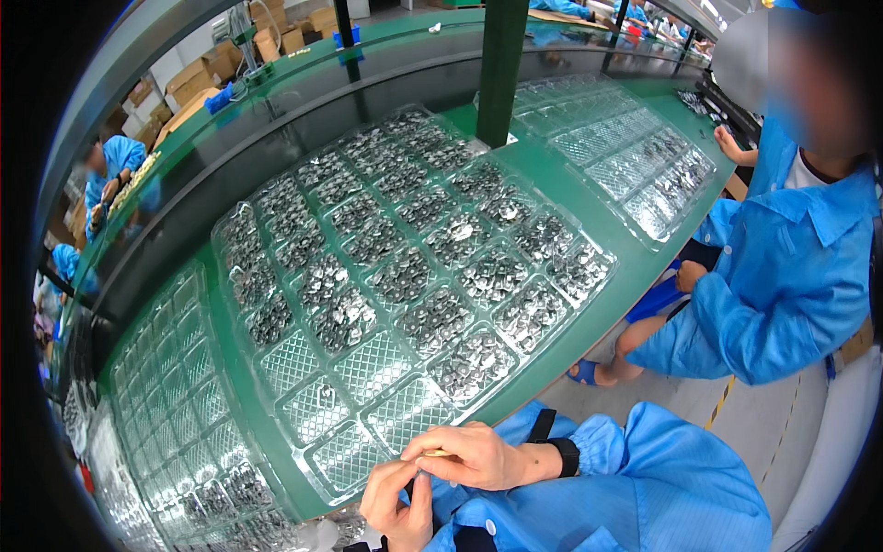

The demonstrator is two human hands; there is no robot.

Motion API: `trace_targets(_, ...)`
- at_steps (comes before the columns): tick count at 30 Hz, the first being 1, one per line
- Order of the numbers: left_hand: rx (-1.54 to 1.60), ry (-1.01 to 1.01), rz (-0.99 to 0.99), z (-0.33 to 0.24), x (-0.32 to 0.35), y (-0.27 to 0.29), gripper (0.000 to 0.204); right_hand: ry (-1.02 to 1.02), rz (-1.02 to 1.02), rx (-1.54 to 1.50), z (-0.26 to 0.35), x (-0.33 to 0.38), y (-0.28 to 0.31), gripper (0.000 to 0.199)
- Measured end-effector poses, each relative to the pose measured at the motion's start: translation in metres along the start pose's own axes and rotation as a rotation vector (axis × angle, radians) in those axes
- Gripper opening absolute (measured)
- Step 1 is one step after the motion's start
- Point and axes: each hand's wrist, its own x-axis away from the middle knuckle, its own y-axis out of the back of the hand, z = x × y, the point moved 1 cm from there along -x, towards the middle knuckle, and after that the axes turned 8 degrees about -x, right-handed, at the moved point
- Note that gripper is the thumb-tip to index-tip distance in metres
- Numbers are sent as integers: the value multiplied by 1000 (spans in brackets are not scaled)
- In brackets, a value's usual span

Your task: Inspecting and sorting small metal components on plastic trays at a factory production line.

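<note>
My right hand (480, 457) is closed in a pinch, with a small yellowish piece (437, 453) showing between its fingers. Just below it, my left hand (397, 501) is also closed, thumb against fingers, its tips meeting those of the right. What the left fingers hold, if anything, is too small to make out. Both hands are over the near edge of a large clear plastic tray (372, 370). Most of its compartments are full of small silvery metal parts (432, 322); several near my hands show only their ribbed bottoms, and one has a few loose parts.
The tray lies on a green tabletop (543, 354). Another clear tray (170, 396) is on the left, partly filled, and a third (616, 138) lies at the far right. A green post (499, 74) rises behind the middle tray. A co-worker in blue (782, 276) sits close on the right.
</note>
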Motion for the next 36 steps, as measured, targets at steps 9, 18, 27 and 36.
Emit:
trace_targets(9,7,-19,17,-2,-8,-2,16,-1,-56,52,0,0,3,17)
trace_targets(18,-147,-149,8,-3,-11,3,21,50,-45,85,-4,1,1,17)
trace_targets(27,-180,-168,35,-1,-13,7,21,31,-40,48,-2,-3,1,20)
trace_targets(36,-114,-212,36,-5,-13,6,23,-37,-97,133,3,10,5,9)
